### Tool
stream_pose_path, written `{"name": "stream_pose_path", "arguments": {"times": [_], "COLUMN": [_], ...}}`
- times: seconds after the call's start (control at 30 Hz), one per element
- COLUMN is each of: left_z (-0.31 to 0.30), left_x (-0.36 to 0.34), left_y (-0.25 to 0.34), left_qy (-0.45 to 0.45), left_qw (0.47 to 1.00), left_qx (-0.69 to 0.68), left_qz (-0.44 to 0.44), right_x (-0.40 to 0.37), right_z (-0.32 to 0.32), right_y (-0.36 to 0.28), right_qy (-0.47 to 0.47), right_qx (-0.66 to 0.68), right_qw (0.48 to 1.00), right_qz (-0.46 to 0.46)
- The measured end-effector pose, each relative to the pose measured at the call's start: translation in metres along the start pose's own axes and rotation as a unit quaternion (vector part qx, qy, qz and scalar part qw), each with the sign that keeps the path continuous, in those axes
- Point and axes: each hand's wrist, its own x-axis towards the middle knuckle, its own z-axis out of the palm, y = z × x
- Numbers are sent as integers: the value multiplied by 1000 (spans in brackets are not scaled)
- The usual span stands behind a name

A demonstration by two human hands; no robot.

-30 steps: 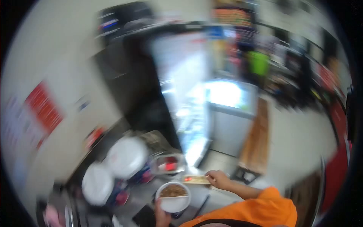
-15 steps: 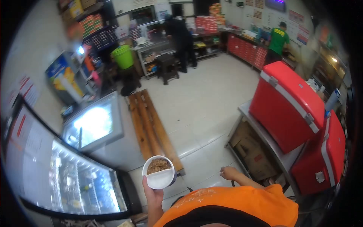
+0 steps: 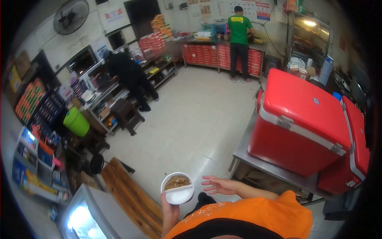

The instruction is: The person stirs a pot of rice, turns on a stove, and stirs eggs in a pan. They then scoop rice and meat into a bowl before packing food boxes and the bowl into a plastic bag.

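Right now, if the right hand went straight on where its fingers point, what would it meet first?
Likely the white bowl held by the left hand: the open right hand points its fingers at the bowl's rim, a gap apart. Depth is unclear.

Floor [image 3: 191,119] ahead open; red cooler [image 3: 302,119] (apparently close) blocks right.

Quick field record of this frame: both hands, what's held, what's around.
left hand: holds bowl from below
bowl: white, divided; brown food in far half
right hand: open, empty, beside bowl, not touching
right side: two red coolers on metal table
background: person in green, person in black, both at counters
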Motion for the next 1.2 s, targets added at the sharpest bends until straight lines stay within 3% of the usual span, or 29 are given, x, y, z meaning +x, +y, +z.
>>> {"name": "stream_pose_path", "arguments": {"times": [0.1,0.2,0.33,0.5,0.63,0.7,0.83,0.93,1.0,1.03,1.1,1.13,1.17,1.2], "left_z": [50,104,164,217,275,282,236,137,49,42,-47,-17,35,38], "left_x": [102,184,289,417,519,568,687,768,817,824,877,892,913,944], "left_y": [17,16,6,12,38,55,75,63,45,51,39,53,78,88], "left_qy": [-71,-120,-172,-204,-258,-197,-151,62,159,166,81,241,391,385], "left_qw": [992,980,959,944,921,941,930,888,744,691,617,677,702,697], "left_qx": [75,114,159,135,242,251,329,451,639,692,741,616,466,477], "left_qz": [-70,-112,-160,-221,-164,-112,-65,-72,-112,-125,-253,-321,-369,-373], "right_x": [27,58,117,189,265,300,360,397,416,425,436,443,450,455], "right_z": [18,14,-42,-112,-175,-199,-262,-305,-358,-388,-426,-444,-461,-471], "right_y": [-82,-143,-199,-286,-371,-416,-516,-603,-644,-662,-699,-713,-727,-732], "right_qy": [9,118,184,166,164,124,195,213,288,315,365,390,413,424], "right_qx": [30,1,139,132,116,211,193,119,121,145,146,162,178,182], "right_qw": [999,988,954,950,947,938,912,866,831,804,771,747,720,711], "right_qz": [-25,-99,-193,-229,-252,-243,-305,-437,-460,-484,-501,-513,-529,-530]}}
